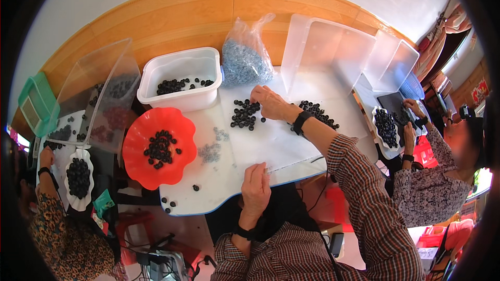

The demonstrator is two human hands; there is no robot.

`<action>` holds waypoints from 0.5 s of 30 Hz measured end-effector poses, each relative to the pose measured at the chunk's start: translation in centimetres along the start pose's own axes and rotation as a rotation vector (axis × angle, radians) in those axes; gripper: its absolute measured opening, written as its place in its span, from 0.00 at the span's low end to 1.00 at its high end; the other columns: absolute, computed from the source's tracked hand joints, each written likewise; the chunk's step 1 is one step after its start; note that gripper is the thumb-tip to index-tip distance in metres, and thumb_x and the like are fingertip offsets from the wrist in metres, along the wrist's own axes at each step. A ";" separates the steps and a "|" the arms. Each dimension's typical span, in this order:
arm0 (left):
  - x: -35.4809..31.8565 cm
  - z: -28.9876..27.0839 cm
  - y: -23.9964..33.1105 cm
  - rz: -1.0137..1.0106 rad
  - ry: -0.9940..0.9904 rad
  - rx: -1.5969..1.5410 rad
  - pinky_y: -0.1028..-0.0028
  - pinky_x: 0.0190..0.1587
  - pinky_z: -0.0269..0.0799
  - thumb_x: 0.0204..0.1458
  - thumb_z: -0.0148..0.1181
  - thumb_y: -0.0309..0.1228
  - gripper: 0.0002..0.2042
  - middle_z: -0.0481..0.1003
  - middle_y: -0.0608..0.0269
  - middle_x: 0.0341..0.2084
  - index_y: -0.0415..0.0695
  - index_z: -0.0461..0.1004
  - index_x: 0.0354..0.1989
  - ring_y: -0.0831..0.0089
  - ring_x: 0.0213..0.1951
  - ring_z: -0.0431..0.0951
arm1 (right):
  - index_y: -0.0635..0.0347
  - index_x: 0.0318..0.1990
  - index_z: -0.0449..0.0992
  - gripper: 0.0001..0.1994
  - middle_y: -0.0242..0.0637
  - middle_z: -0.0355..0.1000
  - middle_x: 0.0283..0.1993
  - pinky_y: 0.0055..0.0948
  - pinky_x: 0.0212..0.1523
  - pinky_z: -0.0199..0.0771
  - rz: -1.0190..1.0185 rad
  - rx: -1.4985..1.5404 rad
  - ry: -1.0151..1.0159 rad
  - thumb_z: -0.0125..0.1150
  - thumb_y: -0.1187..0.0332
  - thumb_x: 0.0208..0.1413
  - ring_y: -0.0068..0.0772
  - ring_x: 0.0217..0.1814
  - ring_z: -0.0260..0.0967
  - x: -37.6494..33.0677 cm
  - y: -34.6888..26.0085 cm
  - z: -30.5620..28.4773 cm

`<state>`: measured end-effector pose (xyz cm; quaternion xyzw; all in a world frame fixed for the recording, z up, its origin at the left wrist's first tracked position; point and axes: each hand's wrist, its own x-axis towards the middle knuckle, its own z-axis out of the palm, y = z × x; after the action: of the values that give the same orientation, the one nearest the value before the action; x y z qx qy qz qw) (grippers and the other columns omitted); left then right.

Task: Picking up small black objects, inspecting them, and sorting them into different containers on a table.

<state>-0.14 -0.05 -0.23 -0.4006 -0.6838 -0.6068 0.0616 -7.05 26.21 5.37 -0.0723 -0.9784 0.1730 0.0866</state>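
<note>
My right hand reaches across the white table, its fingers bent down and pinched together beside a loose pile of small round black pieces. What lies between its fingertips is hidden. A second pile of black pieces spreads beyond my right wrist. My left hand rests at the table's front edge, fingers drawn together. Anything in it is too small to make out. Small clear pieces lie scattered to its left, near a red scalloped bowl with black pieces inside.
At the back stand a white tub with black pieces, a clear bag of bluish pieces and a translucent bin. A few stray black pieces lie near the front left edge. People work on both sides, by white dishes of black pieces.
</note>
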 end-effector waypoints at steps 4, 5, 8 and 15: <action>0.1 0.0 0.1 0.008 0.001 0.008 0.75 0.29 0.78 0.54 0.54 0.15 0.10 0.74 0.50 0.37 0.33 0.75 0.44 0.67 0.27 0.79 | 0.58 0.43 0.74 0.22 0.35 0.66 0.49 0.37 0.54 0.68 0.055 -0.058 -0.075 0.53 0.87 0.37 0.44 0.54 0.62 -0.9 -1.2 -0.6; 0.1 0.0 0.1 0.026 0.005 0.022 0.74 0.29 0.78 0.54 0.54 0.14 0.10 0.74 0.50 0.37 0.33 0.75 0.44 0.67 0.27 0.79 | 0.57 0.43 0.75 0.21 0.36 0.67 0.49 0.37 0.54 0.68 0.064 -0.071 -0.086 0.54 0.86 0.38 0.44 0.54 0.63 -1.3 -1.4 -0.7; 0.2 -0.1 0.2 0.020 0.005 0.016 0.74 0.29 0.78 0.54 0.54 0.14 0.10 0.74 0.49 0.37 0.33 0.75 0.44 0.67 0.26 0.79 | 0.57 0.45 0.76 0.21 0.39 0.67 0.49 0.39 0.54 0.69 0.030 -0.069 -0.104 0.56 0.84 0.41 0.45 0.55 0.63 -2.4 -1.9 -1.1; 0.0 -0.2 0.2 -0.009 -0.006 -0.003 0.74 0.29 0.77 0.55 0.53 0.14 0.10 0.74 0.50 0.37 0.33 0.75 0.44 0.68 0.26 0.78 | 0.57 0.47 0.76 0.23 0.39 0.67 0.49 0.39 0.54 0.70 -0.038 -0.086 -0.130 0.54 0.85 0.41 0.45 0.55 0.63 -5.1 -2.8 -1.4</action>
<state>-0.03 -0.23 -0.02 -0.3991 -0.6850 -0.6068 0.0564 -2.17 23.19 6.92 -0.0458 -0.9897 0.1335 0.0229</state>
